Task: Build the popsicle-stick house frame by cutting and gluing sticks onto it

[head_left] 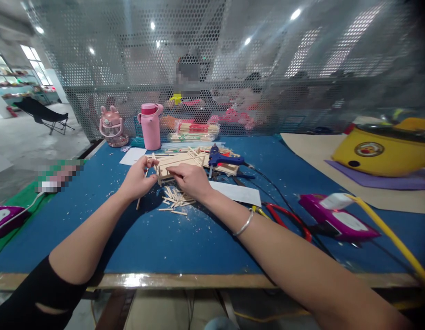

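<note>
A small model of pale wooden sticks (pixel 179 159) lies on the blue table in the middle of the view. My left hand (pixel 139 178) is at its left end, with thumb and fingers closed around the upright sticks there. Pinched fingertips of my right hand (pixel 191 181) meet the model's front side; whatever is between them is too small to make out. Just below the hands is a pile of short cut sticks (pixel 176 199). A blue glue gun (pixel 223 158) stands right of the model, nozzle down.
Behind the model are a pink bottle (pixel 150 128), a clear pink-lidded cup (pixel 112 128) and packs of sticks (pixel 195 130). To the right lie red-handled pliers (pixel 284 217), a purple power strip (pixel 338 217) and a yellow pot (pixel 377 149). A perforated metal screen (pixel 136 55) rises behind.
</note>
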Motion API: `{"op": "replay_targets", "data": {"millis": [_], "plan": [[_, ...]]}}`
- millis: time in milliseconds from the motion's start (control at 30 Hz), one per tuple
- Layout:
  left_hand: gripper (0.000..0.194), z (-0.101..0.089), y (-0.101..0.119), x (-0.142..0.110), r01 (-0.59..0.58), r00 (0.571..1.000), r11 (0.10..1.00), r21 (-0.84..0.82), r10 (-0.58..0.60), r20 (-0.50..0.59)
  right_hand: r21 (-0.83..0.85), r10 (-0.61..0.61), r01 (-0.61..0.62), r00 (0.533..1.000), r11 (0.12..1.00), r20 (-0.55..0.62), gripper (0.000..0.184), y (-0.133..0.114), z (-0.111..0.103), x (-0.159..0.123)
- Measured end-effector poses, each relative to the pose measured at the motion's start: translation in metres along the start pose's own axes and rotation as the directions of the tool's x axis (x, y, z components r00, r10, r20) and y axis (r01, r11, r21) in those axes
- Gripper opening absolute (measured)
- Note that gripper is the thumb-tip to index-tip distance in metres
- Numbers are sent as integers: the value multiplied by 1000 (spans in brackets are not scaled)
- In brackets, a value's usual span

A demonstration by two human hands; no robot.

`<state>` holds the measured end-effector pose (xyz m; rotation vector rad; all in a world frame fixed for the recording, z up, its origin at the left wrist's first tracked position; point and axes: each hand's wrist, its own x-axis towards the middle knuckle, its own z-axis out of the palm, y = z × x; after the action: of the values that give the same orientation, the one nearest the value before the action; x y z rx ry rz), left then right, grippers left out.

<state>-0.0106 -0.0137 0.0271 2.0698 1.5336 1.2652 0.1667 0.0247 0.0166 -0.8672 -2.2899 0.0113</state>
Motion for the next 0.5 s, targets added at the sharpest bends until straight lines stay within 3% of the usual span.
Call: {"op": "replay_targets", "data": {"millis": [267, 367, 500], "plan": [[26, 1, -1, 0, -1, 1000, 999, -38, 1, 8, -20, 10, -9, 999, 1000, 32, 28, -3, -3, -1], [22, 0, -1, 1, 1, 999, 998, -70, -4, -41, 33, -37, 41, 994, 999, -107, 30, -3, -19, -1], [10, -6, 1, 3, 44, 969, 975, -217, -94, -226, 70, 39, -15, 935, 997, -353, 31, 6, -42, -3]]}}
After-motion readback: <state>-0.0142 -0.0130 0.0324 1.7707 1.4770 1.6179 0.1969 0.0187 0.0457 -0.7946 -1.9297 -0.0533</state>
